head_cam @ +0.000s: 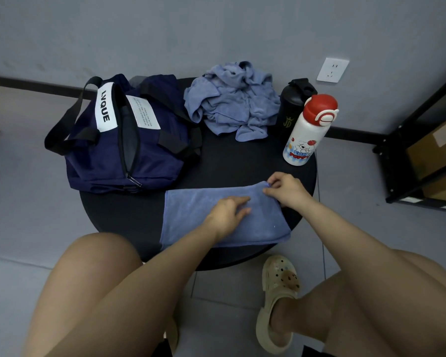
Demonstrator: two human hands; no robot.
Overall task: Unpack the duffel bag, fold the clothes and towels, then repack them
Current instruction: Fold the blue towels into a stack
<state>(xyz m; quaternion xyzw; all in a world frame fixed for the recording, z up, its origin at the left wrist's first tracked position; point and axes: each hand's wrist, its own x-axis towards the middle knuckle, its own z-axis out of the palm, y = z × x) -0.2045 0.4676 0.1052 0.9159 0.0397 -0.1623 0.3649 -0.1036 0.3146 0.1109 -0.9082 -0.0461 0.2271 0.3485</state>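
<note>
Grey wall [216, 27] with socket [332, 70], grey floor [23, 215], possibly metal shelving [422, 150] at right.

Single head-worn view, steeply downward, close over the round table [242, 161].

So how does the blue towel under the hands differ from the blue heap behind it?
The near towel lies flat and smoothed; the far heap is crumpled. The left hand presses the near towel, the right hand pinches its corner; nothing touches the heap. Both look the same blue.
</note>
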